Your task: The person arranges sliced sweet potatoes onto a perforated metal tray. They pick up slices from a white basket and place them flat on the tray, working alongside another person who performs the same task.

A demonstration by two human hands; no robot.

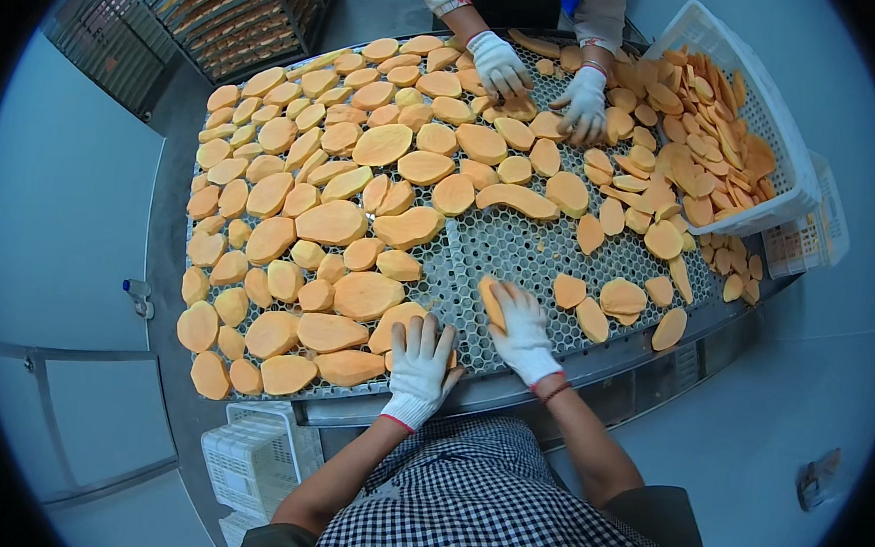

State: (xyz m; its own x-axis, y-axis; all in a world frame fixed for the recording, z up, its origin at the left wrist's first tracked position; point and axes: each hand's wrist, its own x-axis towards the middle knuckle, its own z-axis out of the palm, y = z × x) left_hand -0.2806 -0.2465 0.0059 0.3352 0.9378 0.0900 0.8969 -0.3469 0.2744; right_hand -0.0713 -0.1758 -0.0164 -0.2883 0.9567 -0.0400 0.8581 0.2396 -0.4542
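Observation:
Orange slices, apparently sweet potato, lie in close rows over the left part of a honeycomb-mesh drying tray. My left hand, in a white knit glove, rests palm down over a slice at the tray's near edge; most of that slice is hidden. My right hand, gloved likewise, has its fingers on an elongated slice that stands partly tilted over the mesh. Right of it, loose slices lie scattered, some overlapping. At the far right a pile of slices spills from a tipped white plastic crate.
Across the tray, a co-worker's two gloved hands handle slices. A rack of loaded trays stands at the back left. White crates sit below the near left edge, and another white basket is under the tipped crate.

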